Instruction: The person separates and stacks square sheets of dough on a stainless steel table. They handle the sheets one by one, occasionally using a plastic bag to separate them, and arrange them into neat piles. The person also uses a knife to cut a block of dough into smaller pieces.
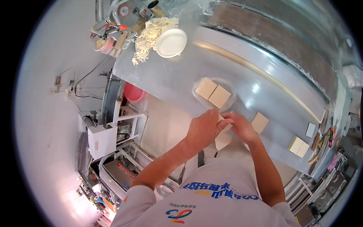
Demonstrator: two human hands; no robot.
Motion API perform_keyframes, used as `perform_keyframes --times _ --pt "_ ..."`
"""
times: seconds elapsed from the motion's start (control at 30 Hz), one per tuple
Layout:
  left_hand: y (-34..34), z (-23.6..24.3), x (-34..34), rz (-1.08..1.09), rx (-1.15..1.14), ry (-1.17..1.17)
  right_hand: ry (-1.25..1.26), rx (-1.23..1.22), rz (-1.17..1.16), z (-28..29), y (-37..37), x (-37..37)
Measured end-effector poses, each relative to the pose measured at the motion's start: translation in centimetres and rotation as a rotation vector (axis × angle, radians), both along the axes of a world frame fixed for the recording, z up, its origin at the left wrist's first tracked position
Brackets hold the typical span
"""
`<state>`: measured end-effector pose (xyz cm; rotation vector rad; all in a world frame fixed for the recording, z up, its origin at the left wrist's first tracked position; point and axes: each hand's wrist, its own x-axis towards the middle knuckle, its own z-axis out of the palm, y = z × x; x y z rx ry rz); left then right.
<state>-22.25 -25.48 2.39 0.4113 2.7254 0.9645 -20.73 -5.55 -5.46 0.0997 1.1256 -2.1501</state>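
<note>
My left hand (204, 126) and my right hand (242, 128) meet at the table's near edge. Both are closed around a pale, dough-coloured block (224, 122), mostly hidden by the fingers. Below them a pale pointed shape (223, 140) shows, and I cannot tell what it is. Just beyond my hands, two square pale blocks (213, 93) lie side by side on a clear plastic bag (230, 86). Another pale block (260, 123) rests on the table beside my right hand.
On the metal table (159, 79), a white round dish (171, 42) sits by a heap of pale dough strips (145, 38) at far left. A long wooden rod (261, 72) lies across the back. Small pale blocks (298, 146) and a white rectangular object (310, 129) are at right.
</note>
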Motion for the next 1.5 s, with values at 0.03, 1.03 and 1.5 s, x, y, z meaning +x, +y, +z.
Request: perform_keyframes --times 0.03,1.03,1.5 --pt "-0.9 -1.3 -0.5 0.045 -0.044 -0.062 -0.095 -0.04 -0.009 -0.5 -0.8 -0.1" --pt "-10.4 -16.6 -12.2 0.37 0.351 -0.512 0.255 1.058 -0.118 -7.1 -11.7 -14.7" --pt "-10.8 -15.9 -7.0 0.519 0.142 -0.421 0.51 1.303 -0.158 -2.4 -3.2 -4.4"
